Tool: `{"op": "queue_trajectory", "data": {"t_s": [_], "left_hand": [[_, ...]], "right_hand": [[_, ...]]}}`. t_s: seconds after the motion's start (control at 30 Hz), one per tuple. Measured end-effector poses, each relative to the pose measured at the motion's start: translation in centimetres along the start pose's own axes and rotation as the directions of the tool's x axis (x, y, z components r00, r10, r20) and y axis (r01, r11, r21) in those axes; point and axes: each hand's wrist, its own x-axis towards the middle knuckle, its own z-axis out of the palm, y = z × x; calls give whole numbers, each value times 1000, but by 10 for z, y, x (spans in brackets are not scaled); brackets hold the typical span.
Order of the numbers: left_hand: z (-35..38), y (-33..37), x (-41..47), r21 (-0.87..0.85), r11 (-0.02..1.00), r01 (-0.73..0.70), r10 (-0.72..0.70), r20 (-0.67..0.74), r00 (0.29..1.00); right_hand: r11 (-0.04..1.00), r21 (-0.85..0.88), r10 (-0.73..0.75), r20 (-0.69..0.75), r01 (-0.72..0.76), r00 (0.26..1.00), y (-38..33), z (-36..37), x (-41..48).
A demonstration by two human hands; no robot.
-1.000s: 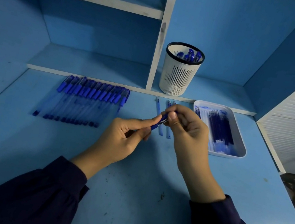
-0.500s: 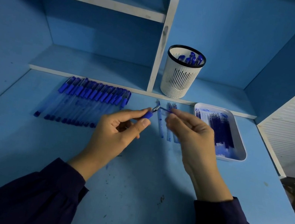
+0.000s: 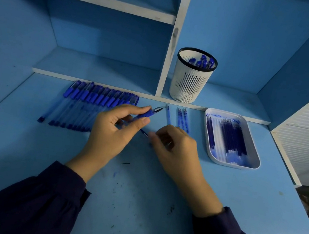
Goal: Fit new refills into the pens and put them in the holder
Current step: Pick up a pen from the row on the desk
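The left hand (image 3: 115, 128) pinches a blue pen (image 3: 146, 113), tip raised off the desk. The right hand (image 3: 174, 149) pinches a thin refill (image 3: 144, 132) just beside it, seemingly close for swapping.

Dim, blue-tinted light overall. White glare sits at the near right corner of the blue painted desk (image 3: 134, 205). The right hand (image 3: 175, 147) is motion-blurred; straight lines bow at the edges.

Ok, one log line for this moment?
left hand: grips blue-gripped pen | right hand: pinches thin dark refill | white slotted plastic holder: pens inside
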Motion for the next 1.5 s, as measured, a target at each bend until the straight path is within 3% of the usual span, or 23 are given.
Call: {"op": "queue_trajectory", "data": {"t_s": [0.07,0.2,0.43,0.63,0.8,0.93,1.13,1.27,1.4,1.5], "left_hand": [[-1,-3,0,76,993,-91,89,36,995],[-1,-10,-1,167,967,-191,181,74,981],[-3,-18,-2,300,903,-308,273,154,950],[-6,-17,-1,303,907,-292,254,159,954],[-6,-16,-3,337,888,-313,263,186,947],[-6,-17,-2,305,903,-304,261,173,950],[-6,-19,-2,320,892,-319,272,183,945],[-6,-18,-2,343,884,-317,265,189,946],[-6,-19,-2,326,892,-313,263,190,946],[-6,-20,-2,327,891,-316,268,185,946]], "right_hand": [[997,80,11,-40,-8,999,-5,-11,0],[904,396,182,-19,-160,983,-20,-24,2],[958,276,86,-16,-79,996,-8,-25,4],[924,382,12,23,-20,1000,-11,-27,4],[966,257,-12,5,10,1000,-11,-28,2],[940,335,-64,-6,62,998,-10,-31,5],[960,280,19,7,-20,1000,-11,-28,3],[936,353,-2,4,0,1000,-9,-29,3],[957,289,13,-4,-11,1000,-11,-28,3],[930,366,25,13,-28,1000,-11,-29,4]]}}
